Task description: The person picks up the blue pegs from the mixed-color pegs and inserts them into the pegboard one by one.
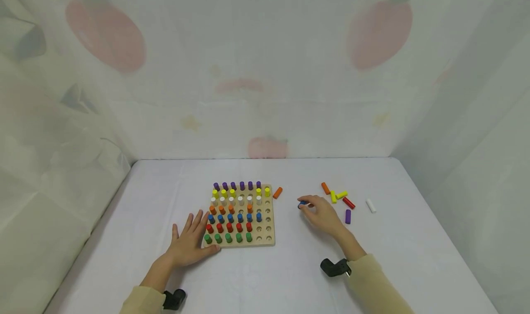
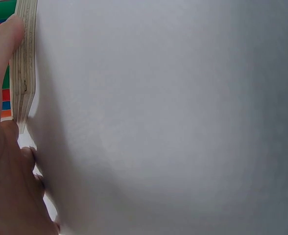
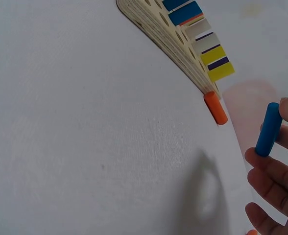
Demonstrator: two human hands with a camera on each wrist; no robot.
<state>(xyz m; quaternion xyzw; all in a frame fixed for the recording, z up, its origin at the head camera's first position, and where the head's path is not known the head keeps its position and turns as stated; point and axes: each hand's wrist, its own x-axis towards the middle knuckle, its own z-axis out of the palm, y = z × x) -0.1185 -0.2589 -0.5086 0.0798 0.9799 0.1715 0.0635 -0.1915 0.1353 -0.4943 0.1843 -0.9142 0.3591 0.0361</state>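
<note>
Resting flat with fingers spread, the left hand (image 1: 188, 245) touches the near-left corner of the wooden pegboard (image 1: 271, 240), while the right hand (image 1: 323, 215) pinches a blue peg (image 1: 302, 204) over open table (image 1: 290, 277) to the board's right. Seven loose pegs lie about: two orange, two yellow, one red, one purple, one white.

Left wrist: a fingertip (image 2: 7, 34) presses the board's layered edge (image 2: 24, 63); bare cloth stretches beyond.

Right wrist: fingers (image 3: 271, 171) hold the blue peg (image 3: 269, 129) upright, apart from an orange peg (image 3: 215, 107) touching the board's corner.

The blue peg (image 3: 269, 129) is a short smooth cylinder, pinched in the fingertips of the right hand (image 1: 323, 215); it stands almost upright above the table, right of the pegboard (image 1: 271, 242).
</note>
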